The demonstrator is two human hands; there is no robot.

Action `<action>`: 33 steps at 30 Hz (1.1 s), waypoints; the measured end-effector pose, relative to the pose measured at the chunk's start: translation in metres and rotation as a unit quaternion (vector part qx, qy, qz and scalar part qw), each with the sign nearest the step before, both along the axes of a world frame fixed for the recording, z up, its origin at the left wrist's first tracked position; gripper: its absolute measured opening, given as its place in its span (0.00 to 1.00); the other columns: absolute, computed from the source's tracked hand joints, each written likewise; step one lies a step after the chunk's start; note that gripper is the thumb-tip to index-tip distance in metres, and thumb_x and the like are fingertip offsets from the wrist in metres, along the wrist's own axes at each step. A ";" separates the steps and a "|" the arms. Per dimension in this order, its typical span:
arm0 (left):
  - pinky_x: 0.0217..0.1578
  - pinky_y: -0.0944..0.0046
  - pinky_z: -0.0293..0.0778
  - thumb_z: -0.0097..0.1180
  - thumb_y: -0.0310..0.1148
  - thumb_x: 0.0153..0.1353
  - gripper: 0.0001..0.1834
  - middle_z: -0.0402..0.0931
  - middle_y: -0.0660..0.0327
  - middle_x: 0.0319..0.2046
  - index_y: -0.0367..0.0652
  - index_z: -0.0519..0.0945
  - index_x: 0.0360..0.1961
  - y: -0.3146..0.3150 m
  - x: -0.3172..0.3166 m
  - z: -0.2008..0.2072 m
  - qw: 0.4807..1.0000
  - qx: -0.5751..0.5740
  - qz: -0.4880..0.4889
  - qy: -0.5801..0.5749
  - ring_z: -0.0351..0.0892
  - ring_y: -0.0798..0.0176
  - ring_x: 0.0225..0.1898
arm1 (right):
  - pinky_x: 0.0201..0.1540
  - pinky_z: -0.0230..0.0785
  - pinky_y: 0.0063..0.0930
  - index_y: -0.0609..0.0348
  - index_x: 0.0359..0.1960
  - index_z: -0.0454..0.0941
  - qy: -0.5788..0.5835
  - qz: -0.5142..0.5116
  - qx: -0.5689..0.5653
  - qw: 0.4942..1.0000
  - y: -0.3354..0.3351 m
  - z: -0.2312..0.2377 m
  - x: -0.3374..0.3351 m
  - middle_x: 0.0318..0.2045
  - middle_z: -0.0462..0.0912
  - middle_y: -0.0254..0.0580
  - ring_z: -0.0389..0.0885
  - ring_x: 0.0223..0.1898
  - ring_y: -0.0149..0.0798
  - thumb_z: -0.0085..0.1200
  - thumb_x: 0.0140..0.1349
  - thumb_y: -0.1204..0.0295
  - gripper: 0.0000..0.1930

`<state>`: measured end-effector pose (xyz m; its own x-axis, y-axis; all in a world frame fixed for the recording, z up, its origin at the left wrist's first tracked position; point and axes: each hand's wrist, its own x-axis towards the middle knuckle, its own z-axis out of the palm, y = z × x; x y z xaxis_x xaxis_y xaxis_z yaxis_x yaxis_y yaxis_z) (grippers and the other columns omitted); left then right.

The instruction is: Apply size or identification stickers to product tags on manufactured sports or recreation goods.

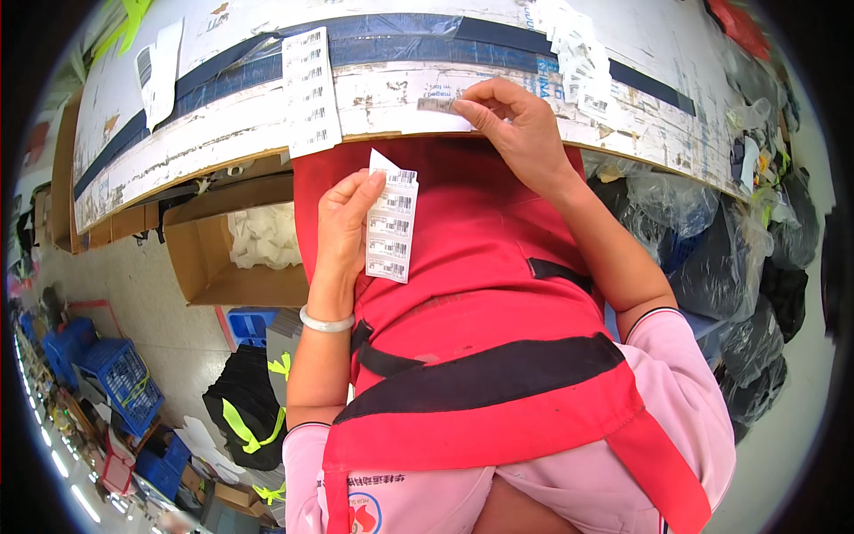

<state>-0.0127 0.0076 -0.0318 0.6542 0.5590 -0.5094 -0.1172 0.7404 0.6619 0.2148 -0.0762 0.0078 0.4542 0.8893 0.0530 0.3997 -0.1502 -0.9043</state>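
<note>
My left hand (345, 209) is closed on a strip of white barcode labels (389, 227), thumb on its upper edge, and the strip hangs in front of the red apron (463, 231). At the near edge of the table, my right hand (516, 125) pinches a small barcode label (436, 104) between thumb and forefinger. Below that label lies a white piece of paper (436, 121), partly covered by the hand. A longer sheet of barcode labels (310, 89) lies flat on the table to the left, overhanging its near edge.
The white worktable (227, 129) has dark tape strips along it. Scattered small labels (583, 62) lie at its right, more label paper (160, 76) at far left. Under the table's left side stands a cardboard box (200, 258) of crumpled white paper. Plastic bags (712, 258) crowd the right.
</note>
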 end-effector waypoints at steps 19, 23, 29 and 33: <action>0.27 0.75 0.73 0.59 0.31 0.63 0.09 0.81 0.63 0.29 0.36 0.81 0.38 0.002 0.000 -0.002 1.000 0.014 0.011 -0.011 0.78 0.74 0.26 | 0.26 0.73 0.17 0.63 0.34 0.79 0.207 0.060 -0.187 0.958 0.023 0.005 0.012 0.24 0.80 0.34 0.77 0.24 0.24 0.57 0.63 0.67 0.10; 0.27 0.75 0.73 0.58 0.31 0.63 0.09 0.81 0.63 0.29 0.35 0.81 0.39 0.002 0.001 -0.003 1.000 0.015 0.011 -0.012 0.78 0.74 0.26 | 0.26 0.72 0.17 0.62 0.34 0.79 0.216 0.051 -0.193 0.956 0.024 0.003 0.013 0.24 0.80 0.34 0.78 0.24 0.24 0.57 0.62 0.67 0.10; 0.27 0.75 0.73 0.59 0.31 0.63 0.09 0.81 0.63 0.29 0.36 0.81 0.38 0.001 0.002 -0.003 1.000 0.014 0.013 -0.010 0.78 0.74 0.26 | 0.24 0.71 0.15 0.61 0.33 0.79 0.216 0.054 -0.192 0.956 0.025 0.002 0.013 0.23 0.80 0.34 0.78 0.23 0.24 0.58 0.62 0.67 0.10; 0.27 0.75 0.73 0.59 0.32 0.63 0.09 0.81 0.63 0.29 0.36 0.81 0.38 0.000 0.002 -0.003 1.000 0.011 0.012 -0.013 0.78 0.74 0.26 | 0.24 0.71 0.16 0.61 0.33 0.79 0.217 0.050 -0.191 0.956 0.024 0.001 0.014 0.23 0.80 0.34 0.78 0.22 0.24 0.58 0.62 0.66 0.10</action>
